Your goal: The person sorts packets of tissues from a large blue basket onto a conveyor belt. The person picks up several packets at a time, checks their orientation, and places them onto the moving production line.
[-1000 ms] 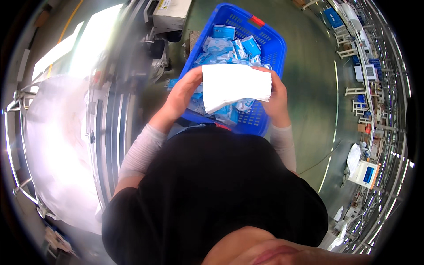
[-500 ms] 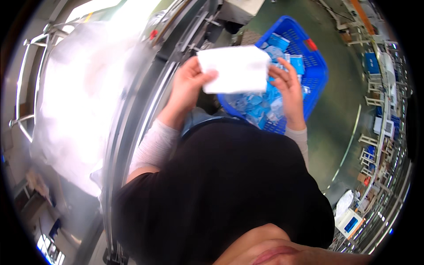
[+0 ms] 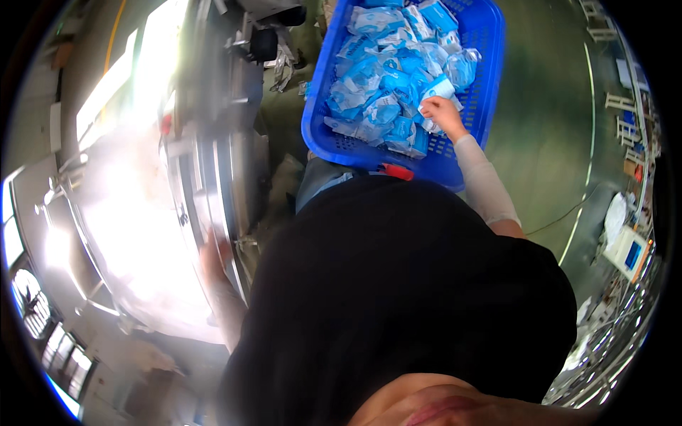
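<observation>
My right hand (image 3: 442, 116) is over the right side of a blue plastic basket (image 3: 494, 71), its fingers closed on the edge of a blue-and-white soft packet (image 3: 439, 89). Several similar packets in crinkled clear film (image 3: 383, 110) lie heaped around it in the basket. On the other side, my left hand (image 3: 214, 257) is low beside the metal rail (image 3: 226, 206) of a machine. Motion smears its fingers, so what they touch cannot be made out.
Left of the rail, a large white translucent bag or sheet (image 3: 142, 234) glows in bright light next to a metal tube frame (image 3: 82, 273). The basket has a red handle piece (image 3: 396, 171) on its near rim. Green floor (image 3: 543, 121) runs along the basket's right.
Both hands held a flat white piece in front of me; it no longer shows between them. My right hand has moved into the basket, my left down to the rail. The view has shifted.
</observation>
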A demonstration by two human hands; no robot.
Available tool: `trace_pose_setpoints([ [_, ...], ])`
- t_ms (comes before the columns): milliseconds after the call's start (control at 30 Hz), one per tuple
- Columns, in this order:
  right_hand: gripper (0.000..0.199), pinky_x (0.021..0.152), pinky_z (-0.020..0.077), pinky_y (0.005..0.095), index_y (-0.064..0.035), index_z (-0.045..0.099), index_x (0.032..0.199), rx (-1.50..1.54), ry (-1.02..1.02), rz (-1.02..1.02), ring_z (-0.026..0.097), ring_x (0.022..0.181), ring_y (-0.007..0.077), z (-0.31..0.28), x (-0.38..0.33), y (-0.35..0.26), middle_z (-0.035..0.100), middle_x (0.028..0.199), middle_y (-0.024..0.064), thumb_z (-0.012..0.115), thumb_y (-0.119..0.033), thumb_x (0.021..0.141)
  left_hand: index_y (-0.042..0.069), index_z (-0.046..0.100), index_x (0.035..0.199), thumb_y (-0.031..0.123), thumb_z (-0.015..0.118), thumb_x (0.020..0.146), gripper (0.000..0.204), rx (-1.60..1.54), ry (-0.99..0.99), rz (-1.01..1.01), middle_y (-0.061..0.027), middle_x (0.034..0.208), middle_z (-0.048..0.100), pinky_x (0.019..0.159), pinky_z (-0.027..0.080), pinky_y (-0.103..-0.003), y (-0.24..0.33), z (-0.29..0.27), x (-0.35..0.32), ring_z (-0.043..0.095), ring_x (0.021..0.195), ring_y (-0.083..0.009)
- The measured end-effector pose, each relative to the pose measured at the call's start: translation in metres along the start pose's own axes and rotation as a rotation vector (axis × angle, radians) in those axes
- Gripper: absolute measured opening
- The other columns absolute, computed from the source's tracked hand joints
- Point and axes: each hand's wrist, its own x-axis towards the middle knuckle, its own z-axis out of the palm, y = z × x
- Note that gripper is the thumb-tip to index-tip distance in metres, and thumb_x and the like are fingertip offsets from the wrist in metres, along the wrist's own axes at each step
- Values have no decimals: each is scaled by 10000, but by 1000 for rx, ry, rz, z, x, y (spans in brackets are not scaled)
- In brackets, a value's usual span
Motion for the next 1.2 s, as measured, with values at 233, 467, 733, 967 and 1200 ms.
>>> trace_pose_setpoints([
  [233,777,1031,366,440,-2,416,1346,-671,62,-74,454,1237,388,77,18,101,456,1342,265,668,-478,785,1,600,1141,370,597,910,435,-149,225,275,-107,1017,674,618,417,-240,56,-8,-94,629,899,-166],
  [467,419,764,505,482,-5,584,1082,-659,-118,17,639,866,382,55,6,100,648,921,230,581,-359,857,-10,614,1163,289,594,909,392,168,326,563,-81,986,675,627,451,-244,113,29,-150,648,859,-142],
  [733,240,655,530,476,-39,631,1026,-981,102,106,666,863,337,88,30,204,664,1000,189,522,-139,837,-36,550,1216,102,604,910,340,220,16,742,-116,1072,650,822,503,-260,159,85,-152,621,952,-160],
  [967,165,634,530,377,-5,647,868,-576,-262,-148,658,688,282,17,-18,90,665,856,176,617,-155,804,-45,543,1234,97,600,908,360,166,-340,895,-134,1132,641,909,471,-288,204,134,-180,612,1039,-187],
  [1200,381,821,482,268,18,557,1216,661,-492,-129,610,938,135,-43,-112,-55,645,1063,62,624,-106,861,37,365,1401,230,571,938,543,-278,-1065,637,-141,1293,524,964,408,-315,238,265,-216,511,1173,-203],
])
